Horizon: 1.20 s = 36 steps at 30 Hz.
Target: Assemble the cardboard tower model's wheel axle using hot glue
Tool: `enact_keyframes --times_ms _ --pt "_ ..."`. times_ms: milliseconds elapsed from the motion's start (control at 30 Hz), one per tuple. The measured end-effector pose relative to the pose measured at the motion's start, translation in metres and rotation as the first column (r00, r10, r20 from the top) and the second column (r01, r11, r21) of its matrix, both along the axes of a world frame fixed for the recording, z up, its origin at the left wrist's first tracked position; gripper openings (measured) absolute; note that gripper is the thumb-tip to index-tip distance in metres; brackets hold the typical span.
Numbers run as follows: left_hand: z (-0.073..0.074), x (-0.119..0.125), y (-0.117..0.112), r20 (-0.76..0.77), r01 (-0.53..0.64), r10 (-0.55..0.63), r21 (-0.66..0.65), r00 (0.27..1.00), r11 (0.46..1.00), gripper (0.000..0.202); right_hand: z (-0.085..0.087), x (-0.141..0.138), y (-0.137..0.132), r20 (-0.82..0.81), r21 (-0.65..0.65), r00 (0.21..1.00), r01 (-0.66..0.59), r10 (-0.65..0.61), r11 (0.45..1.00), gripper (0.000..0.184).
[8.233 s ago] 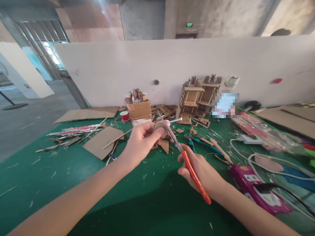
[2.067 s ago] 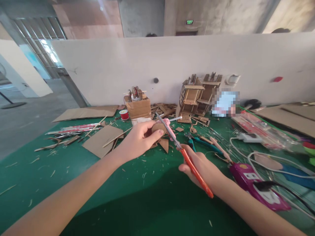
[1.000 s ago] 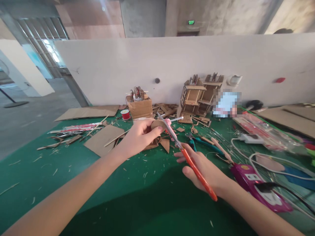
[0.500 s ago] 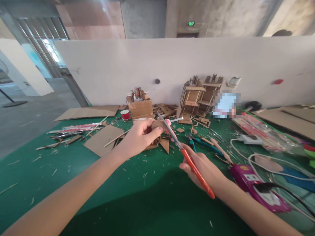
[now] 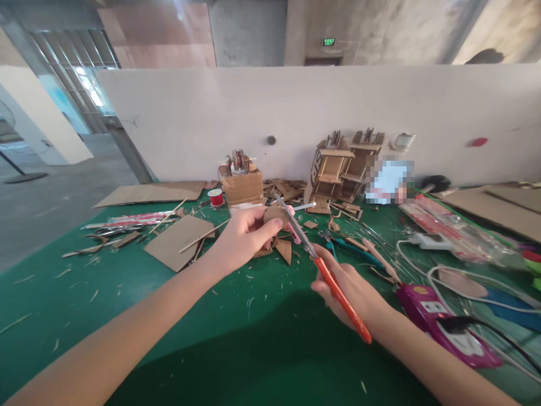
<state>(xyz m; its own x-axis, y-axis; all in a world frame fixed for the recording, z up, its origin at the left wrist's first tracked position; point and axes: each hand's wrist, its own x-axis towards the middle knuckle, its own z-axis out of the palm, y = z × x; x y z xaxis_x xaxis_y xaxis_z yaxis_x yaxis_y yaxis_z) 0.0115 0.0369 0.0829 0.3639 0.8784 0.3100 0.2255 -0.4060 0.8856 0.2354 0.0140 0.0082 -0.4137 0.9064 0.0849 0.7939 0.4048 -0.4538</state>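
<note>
Between the thumb and fingers of my left hand [image 5: 247, 237] is a small rounded piece of cardboard [image 5: 275, 214]. My right hand [image 5: 349, 290] is closed around a pair of scissors [image 5: 338, 296] with orange-red handles. The scissor blades point up and left, against the right edge of the cardboard piece. Whether they cut into it I cannot tell. Just behind the blades show a pink thing [image 5: 292, 225] and a thin white stick [image 5: 305, 206]. Cardboard scraps [image 5: 284, 249] lie on the green table below my hands.
Behind my hands stands a cardboard box [image 5: 243, 189] with a wheel-like assembly on top, beside a red spool [image 5: 216, 197]. Cardboard shelf models [image 5: 333, 172] stand farther right. Teal-handled pliers [image 5: 359, 251], white cables and a purple power strip [image 5: 443, 327] lie on the right.
The cardboard piece has turned slightly in my left hand. My right hand and the scissors have shifted very slightly to the right; the rest looks the same.
</note>
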Motion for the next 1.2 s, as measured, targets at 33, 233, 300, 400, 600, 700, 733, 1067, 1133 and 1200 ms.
enact_keyframes --times_ms 33,233,300,400,600,700,733,1067,1133,1200 --pt "-0.0003 0.0004 -0.0003 -0.003 -0.002 0.002 -0.002 1.000 1.000 0.031 -0.0001 0.0000 -0.0002 0.003 0.006 1.000 -0.003 0.003 1.000 0.068" --pt "-0.0057 0.0039 -0.0016 0.035 -0.082 0.082 -0.006 0.996 0.997 0.027 -0.0022 -0.0020 -0.0004 0.022 0.072 1.000 -0.013 0.012 0.997 0.062" --pt "-0.0064 0.0046 -0.0022 0.035 -0.091 0.091 -0.009 0.995 0.996 0.027 -0.0026 -0.0022 -0.0001 0.036 0.090 0.999 -0.005 0.001 0.996 0.061" --pt "-0.0054 0.0042 -0.0028 0.021 -0.080 0.080 -0.009 0.997 0.997 0.027 -0.0018 -0.0019 0.0000 0.067 0.112 0.998 0.005 -0.012 0.994 0.058" --pt "-0.0056 0.0024 -0.0013 0.011 -0.064 0.064 0.001 0.998 0.998 0.034 -0.0039 -0.0030 0.0002 0.029 0.100 0.999 0.031 -0.034 0.994 0.062" --pt "-0.0076 0.0017 0.0008 0.007 -0.091 0.091 0.013 0.996 0.996 0.034 -0.0074 -0.0033 0.0007 -0.082 0.106 0.997 0.020 -0.012 0.994 0.062" --pt "-0.0081 0.0014 0.0014 0.004 -0.099 0.099 0.012 0.995 0.995 0.032 -0.0080 -0.0032 0.0009 -0.101 0.122 0.995 0.015 -0.003 0.992 0.061" --pt "-0.0083 0.0033 -0.0013 0.011 -0.065 0.065 0.012 0.998 0.998 0.031 0.0006 -0.0013 -0.0005 0.009 0.362 1.000 -0.013 0.010 0.932 0.060" --pt "-0.0087 0.0035 -0.0016 0.009 -0.040 0.040 0.029 0.999 0.999 0.033 0.0007 -0.0008 -0.0023 -0.004 0.375 1.000 0.002 0.000 0.927 0.060" --pt "-0.0093 0.0031 -0.0013 -0.003 -0.025 0.025 0.050 1.000 0.998 0.034 0.0011 -0.0003 -0.0035 -0.044 0.375 0.999 0.029 -0.014 0.926 0.059"
